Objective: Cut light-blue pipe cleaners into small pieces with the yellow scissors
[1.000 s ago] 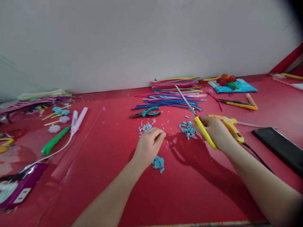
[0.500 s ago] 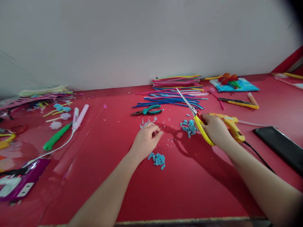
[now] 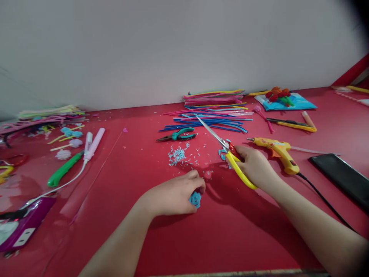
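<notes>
My left hand (image 3: 177, 194) is low over the table, its fingers curled around a small pile of short blue cut pieces (image 3: 195, 199). In my right hand (image 3: 255, 163) is a pair of scissors (image 3: 227, 148) with yellow and red handles, blades together and pointing away to the left. Under the scissors lies a second heap of blue pieces (image 3: 221, 153), partly covered by them and by the hand. Fine light-blue scraps (image 3: 177, 155) are strewn between the left hand and the teal-handled pliers (image 3: 177, 135).
At the back lie bundled coloured pipe cleaners (image 3: 213, 100). On the right are a yellow glue gun (image 3: 273, 146) with its cord, a black phone (image 3: 340, 175) and a blue packet (image 3: 301, 102). A green-handled tool (image 3: 65, 170), pink styling iron (image 3: 95, 144) and purple device (image 3: 27, 223) are on the left.
My left hand has come nearer and closed around the near pile of blue pieces. My right hand has shifted left and slightly nearer with the scissors, now over the other heap.
</notes>
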`<state>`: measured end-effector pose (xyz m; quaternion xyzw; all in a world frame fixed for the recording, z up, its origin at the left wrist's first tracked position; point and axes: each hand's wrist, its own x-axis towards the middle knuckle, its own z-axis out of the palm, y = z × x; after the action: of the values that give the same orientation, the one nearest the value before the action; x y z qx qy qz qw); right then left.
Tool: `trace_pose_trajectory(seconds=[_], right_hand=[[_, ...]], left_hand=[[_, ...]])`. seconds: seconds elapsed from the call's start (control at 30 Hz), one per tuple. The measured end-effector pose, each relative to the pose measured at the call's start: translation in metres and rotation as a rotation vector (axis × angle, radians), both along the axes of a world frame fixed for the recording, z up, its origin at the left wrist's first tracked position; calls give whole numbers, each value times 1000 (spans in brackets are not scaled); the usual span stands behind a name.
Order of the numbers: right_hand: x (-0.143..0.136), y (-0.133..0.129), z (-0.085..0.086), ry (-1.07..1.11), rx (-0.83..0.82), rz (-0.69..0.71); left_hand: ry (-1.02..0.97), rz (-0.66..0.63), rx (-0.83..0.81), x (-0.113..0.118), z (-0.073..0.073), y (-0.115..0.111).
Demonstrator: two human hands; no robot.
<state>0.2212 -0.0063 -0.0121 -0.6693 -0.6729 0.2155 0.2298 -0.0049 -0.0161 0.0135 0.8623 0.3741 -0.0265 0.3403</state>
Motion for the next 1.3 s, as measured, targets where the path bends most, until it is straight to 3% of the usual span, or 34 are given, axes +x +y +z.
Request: trace_pose_trajectory(seconds=[0.17, 0.3, 0.43, 0.57, 0.67, 0.8, 1.03, 1.17, 1.3], right_hand=[[-1, -1, -1, 6, 7, 3], [-1, -1, 0, 26, 11, 12], [-4, -2, 2, 39, -12, 25], [-7, -4, 4, 45, -7, 51], [-8, -5, 4, 34, 18, 44], [-7, -5, 3, 55, 19, 50], [-16, -10, 5, 276, -111, 109], [-26, -14, 6, 481, -281, 205], [-30, -18, -1, 529, -301, 262]], left_hand=[[-149, 24, 37, 16, -9, -5], [-229, 53, 92, 22, -7, -9], [-209, 34, 173, 24, -7, -9], [-145, -46, 222, 29, -17, -9], [-150, -37, 214, 32, -21, -9], [-290, 126, 76, 32, -18, -8], [-632, 445, -471, 28, -22, 0], [-728, 512, -599, 29, -27, 2], [-791, 527, -615, 28, -27, 4]])
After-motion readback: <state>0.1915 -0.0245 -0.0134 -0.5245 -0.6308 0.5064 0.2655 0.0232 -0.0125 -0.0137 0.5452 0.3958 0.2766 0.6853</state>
